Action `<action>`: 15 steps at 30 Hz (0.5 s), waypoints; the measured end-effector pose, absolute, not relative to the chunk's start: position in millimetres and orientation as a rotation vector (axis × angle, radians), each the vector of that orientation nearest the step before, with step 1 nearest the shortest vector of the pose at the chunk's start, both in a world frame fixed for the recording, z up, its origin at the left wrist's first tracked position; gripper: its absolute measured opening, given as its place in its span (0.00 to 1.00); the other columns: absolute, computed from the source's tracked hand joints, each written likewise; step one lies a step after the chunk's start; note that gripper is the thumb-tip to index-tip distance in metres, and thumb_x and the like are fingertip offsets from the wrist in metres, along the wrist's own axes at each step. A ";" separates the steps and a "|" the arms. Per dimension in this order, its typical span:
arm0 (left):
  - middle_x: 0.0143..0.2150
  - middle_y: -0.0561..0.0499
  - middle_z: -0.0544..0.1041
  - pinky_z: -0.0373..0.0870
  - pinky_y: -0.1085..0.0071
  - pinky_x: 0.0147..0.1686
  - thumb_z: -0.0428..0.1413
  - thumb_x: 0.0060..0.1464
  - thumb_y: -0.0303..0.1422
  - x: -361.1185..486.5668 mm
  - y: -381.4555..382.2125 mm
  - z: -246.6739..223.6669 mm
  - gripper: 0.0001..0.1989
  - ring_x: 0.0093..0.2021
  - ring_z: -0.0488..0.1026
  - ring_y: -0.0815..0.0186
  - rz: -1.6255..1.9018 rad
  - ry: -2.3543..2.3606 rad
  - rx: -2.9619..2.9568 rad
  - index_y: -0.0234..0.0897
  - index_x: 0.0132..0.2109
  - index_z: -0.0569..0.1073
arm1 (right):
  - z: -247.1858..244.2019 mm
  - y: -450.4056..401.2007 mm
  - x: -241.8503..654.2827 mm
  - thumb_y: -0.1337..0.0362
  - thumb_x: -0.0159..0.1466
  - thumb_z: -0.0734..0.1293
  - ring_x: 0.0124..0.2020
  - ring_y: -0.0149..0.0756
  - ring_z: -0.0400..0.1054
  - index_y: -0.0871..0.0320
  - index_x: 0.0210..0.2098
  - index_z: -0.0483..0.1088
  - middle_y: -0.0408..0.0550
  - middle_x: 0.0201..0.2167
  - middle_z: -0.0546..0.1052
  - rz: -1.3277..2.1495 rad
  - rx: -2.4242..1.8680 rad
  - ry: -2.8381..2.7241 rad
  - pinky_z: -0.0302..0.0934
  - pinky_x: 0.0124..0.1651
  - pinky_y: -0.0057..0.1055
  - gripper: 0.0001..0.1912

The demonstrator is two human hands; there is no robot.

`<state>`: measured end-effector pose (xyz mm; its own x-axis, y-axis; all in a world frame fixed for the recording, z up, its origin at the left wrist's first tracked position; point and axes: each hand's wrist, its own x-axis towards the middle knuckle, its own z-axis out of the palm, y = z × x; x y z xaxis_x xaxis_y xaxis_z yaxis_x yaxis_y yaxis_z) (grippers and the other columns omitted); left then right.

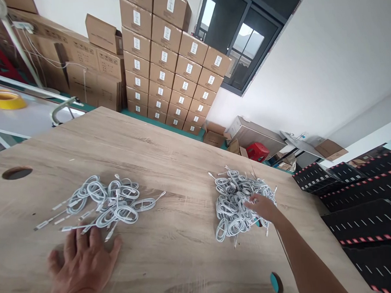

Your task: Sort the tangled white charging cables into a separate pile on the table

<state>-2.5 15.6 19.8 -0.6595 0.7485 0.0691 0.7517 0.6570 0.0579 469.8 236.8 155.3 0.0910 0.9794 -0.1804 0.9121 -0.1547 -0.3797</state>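
My left hand (pixel 85 263) lies flat on the wooden table, palm down with fingers spread. Its fingertips reach the near edge of a small, loose group of coiled white charging cables (pixel 115 203), whose plugs stick out to the sides. To the right, a larger, denser heap of the same coiled cables (pixel 229 201) lies on the table. My right hand (pixel 262 207) reaches over the right part of this heap, fingers bent and drawn together on a white cable there. The fingertips are partly hidden among the coils.
The wooden table (pixel 184 173) has round cable holes at the left and lower right. Black racks (pixel 366 225) stand along the right edge. Yellow tape (pixel 7 99) rests on a white table at the left. Stacked cartons (pixel 165 73) line the wall behind.
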 end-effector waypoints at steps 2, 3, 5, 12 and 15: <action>0.73 0.35 0.60 0.43 0.43 0.71 0.34 0.63 0.50 -2.7 15.7 18.5 0.35 0.76 0.45 0.49 -0.127 -2.808 -1.283 0.32 0.62 0.68 | 149.5 228.6 462.3 0.59 0.52 0.73 0.23 0.34 0.67 0.54 0.27 0.69 0.37 0.18 0.69 0.557 -2.250 -2.054 0.55 0.29 0.29 0.10; 0.73 0.35 0.60 0.43 0.43 0.71 0.35 0.63 0.51 -2.8 15.9 18.5 0.34 0.76 0.45 0.49 -0.123 -2.810 -1.283 0.33 0.62 0.68 | 147.3 225.4 460.2 0.61 0.52 0.73 0.23 0.33 0.67 0.54 0.27 0.69 0.37 0.18 0.68 0.564 -2.245 -2.047 0.55 0.29 0.28 0.08; 0.73 0.35 0.60 0.44 0.43 0.71 0.37 0.63 0.51 -2.7 16.7 20.3 0.33 0.76 0.45 0.49 -0.096 -2.836 -1.294 0.33 0.61 0.69 | 145.6 221.1 458.8 0.63 0.54 0.70 0.21 0.32 0.65 0.54 0.27 0.68 0.36 0.18 0.66 0.661 -2.221 -1.912 0.57 0.28 0.28 0.06; 0.73 0.33 0.60 0.45 0.41 0.71 0.38 0.63 0.50 -1.0 17.5 26.8 0.32 0.76 0.46 0.48 -0.116 -2.847 -1.291 0.32 0.60 0.70 | 161.7 224.6 429.7 0.59 0.51 0.66 0.19 0.32 0.63 0.54 0.30 0.71 0.37 0.18 0.68 0.947 -1.938 -1.515 0.61 0.23 0.29 0.08; 0.73 0.30 0.60 0.45 0.40 0.71 0.36 0.64 0.50 -2.0 15.7 24.5 0.33 0.76 0.48 0.45 -0.193 -2.831 -1.323 0.30 0.60 0.70 | 164.1 231.0 384.3 0.60 0.49 0.67 0.22 0.35 0.67 0.55 0.36 0.74 0.41 0.23 0.74 0.986 -1.856 -1.474 0.65 0.25 0.30 0.15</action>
<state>-2.0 15.7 24.5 -0.6426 0.7637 0.0621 0.7650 0.6350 0.1070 384.3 231.0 164.1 0.1220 0.9725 -0.1984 0.5550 -0.2326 -0.7987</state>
